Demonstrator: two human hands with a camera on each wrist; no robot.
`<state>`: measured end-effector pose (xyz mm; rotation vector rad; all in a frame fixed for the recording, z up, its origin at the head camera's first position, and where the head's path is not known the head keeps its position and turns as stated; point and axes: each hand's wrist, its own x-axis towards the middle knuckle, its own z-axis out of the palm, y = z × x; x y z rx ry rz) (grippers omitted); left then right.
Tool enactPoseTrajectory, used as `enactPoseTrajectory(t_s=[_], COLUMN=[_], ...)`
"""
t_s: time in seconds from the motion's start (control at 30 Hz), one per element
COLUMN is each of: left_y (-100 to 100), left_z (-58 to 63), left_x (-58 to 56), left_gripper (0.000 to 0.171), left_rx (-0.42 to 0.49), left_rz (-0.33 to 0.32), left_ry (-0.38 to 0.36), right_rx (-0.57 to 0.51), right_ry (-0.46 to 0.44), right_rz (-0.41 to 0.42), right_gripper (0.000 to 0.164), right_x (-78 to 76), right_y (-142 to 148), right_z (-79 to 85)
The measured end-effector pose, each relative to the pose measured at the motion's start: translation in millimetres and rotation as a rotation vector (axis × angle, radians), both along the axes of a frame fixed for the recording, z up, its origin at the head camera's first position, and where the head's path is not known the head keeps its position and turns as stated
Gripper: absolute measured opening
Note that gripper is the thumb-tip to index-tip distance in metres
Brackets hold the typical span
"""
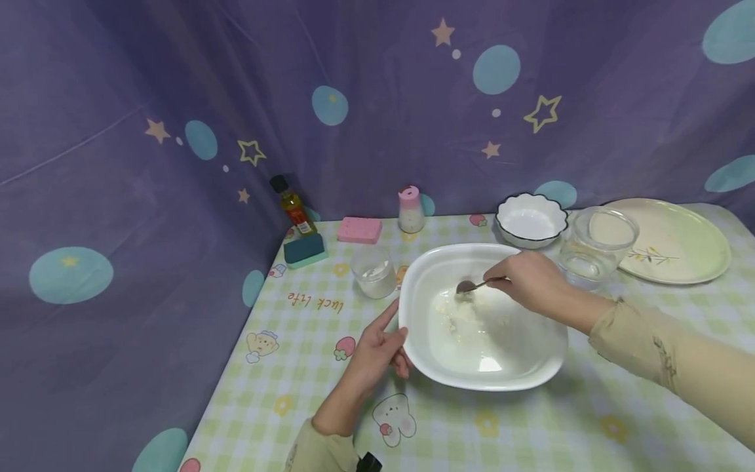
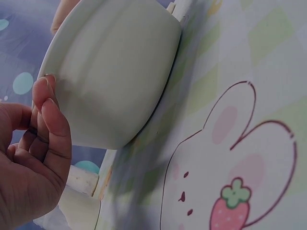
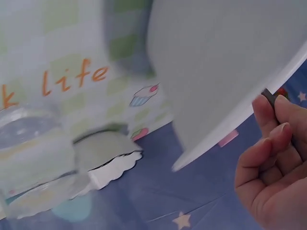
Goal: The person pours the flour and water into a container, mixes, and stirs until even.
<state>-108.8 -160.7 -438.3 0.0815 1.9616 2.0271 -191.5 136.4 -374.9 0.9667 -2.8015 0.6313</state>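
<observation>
A large white basin point(image 1: 425, 367) stands on the table, with pale whitish stuff point(image 1: 466, 311) and some liquid on its bottom. My left hand point(image 1: 377, 347) holds the basin's left rim between thumb and fingers; in the left wrist view its fingers point(image 2: 55, 124) curl at the edge. Over the basin, my right hand point(image 1: 531, 282) pinches the handle of a small metal spoon point(image 1: 466, 287), whose bowl is down at the whitish stuff. The right wrist view shows thumb and fingertips on the dark handle end point(image 3: 269, 97); the basin wall hides the spoon's bowl there.
Left of the basin stands a glass cup point(image 1: 374, 278) with white contents. Behind are a green sponge point(image 1: 305, 251), pink sponge point(image 1: 360, 229), oil bottle point(image 1: 295, 208) and pink-topped shaker point(image 1: 411, 213). To the right are a scalloped bowl point(image 1: 531, 219), glass jar point(image 1: 590, 255) and plate point(image 1: 690, 242).
</observation>
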Motion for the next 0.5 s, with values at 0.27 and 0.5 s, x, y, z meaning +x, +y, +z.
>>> enactPoseTrajectory(t_s=[0.27,0.5], left_y=[0.2,0.0], left_z=[-1.2,-1.9], left_x=[0.0,-0.5], left_gripper=[0.056,0.056], left_rx=[-0.007,-0.012], left_rz=[-0.001,0.001], left_ry=[0.005,0.004], right_rx=[0.047,0.071], right_ry=[-0.023,-0.056], right_rz=[-0.003,0.099], right_gripper=[0.01,0.011], right_x=[5.2,24.3], right_y=[21.0,33.4], right_z=[4.6,8.6])
